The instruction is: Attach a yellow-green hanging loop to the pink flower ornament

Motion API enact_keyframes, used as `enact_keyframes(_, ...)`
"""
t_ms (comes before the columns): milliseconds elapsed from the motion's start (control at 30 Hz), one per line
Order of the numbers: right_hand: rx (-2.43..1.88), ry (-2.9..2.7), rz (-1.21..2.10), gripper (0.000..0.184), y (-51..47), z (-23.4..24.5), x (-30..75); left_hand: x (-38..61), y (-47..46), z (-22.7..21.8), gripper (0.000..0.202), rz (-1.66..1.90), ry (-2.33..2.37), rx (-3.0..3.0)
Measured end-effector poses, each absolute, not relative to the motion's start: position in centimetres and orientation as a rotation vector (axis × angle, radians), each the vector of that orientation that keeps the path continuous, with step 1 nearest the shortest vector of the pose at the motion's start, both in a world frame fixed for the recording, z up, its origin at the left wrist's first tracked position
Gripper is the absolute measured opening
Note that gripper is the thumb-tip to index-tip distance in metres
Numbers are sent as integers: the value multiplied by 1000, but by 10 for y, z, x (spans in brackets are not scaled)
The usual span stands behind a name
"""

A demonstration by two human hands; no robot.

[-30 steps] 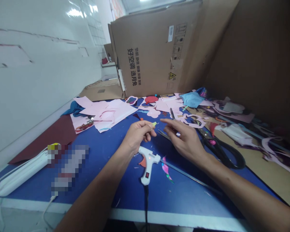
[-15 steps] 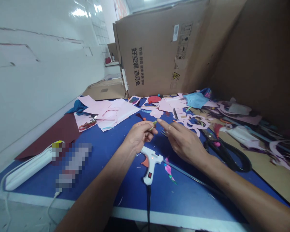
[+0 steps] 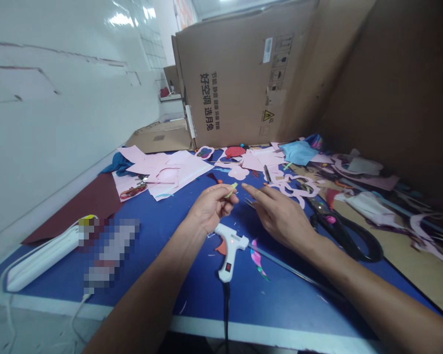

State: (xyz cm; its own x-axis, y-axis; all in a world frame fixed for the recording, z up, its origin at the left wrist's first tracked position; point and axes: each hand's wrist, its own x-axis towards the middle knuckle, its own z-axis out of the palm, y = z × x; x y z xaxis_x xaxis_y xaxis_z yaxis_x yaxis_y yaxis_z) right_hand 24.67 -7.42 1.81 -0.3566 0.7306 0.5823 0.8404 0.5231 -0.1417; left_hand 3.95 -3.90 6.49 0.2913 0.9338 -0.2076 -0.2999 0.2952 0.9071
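Head view, looking down across a blue tabletop (image 3: 162, 265) strewn with craft scraps. The left hand (image 3: 210, 207) was raised just above the tabletop, its thumb and forefinger pressed together on a pale green sliver (image 3: 232, 190), whose tip stuck out past the fingers toward the right. The sliver was too small to tell its material, but it looked like a thin strip of paper or foam. It would likely be very light and easy to bend, and best held at one end with a gentle pinch, leaving the free end exposed. The right hand (image 3: 280, 216) hung close by, empty, with its fingers extended and slightly apart, the forefinger tip just beside the sliver and not touching it.

Below the hands, a white hot glue gun (image 3: 229, 250) lay on its side, with a black cord (image 3: 226, 314) running off the near edge of the tabletop and a thin grey rod (image 3: 295, 273) beside its nozzle. To the right lay large black-handled scissors (image 3: 345, 241), and just beyond the right hand was a pink flower-shaped cutout (image 3: 293, 189). Sheets of pink paper (image 3: 177, 169) were piled toward the far left, and a cardboard box (image 3: 239, 73) stood at the far end. A white power strip (image 3: 40, 255) sat near the left edge, beside a pixelated patch.
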Motion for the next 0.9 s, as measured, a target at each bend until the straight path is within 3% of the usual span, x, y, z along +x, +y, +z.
enact_keyframes(333,-1193,-2225,-305,63,-77,23,242,42,-38,61,7,998,883,900)
enact_keyframes(533,-1269,-2137,-147,56,-73,18,246,41,-37,60,8,993,903,919)
enact_keyframes(733,-1157,-1872,209,37,-71,20,244,44,-40,59,11,1006,984,1137)
enact_keyframes(900,-1137,-1939,72,53,-76,23,244,49,-45,62,16,1031,1050,1295)
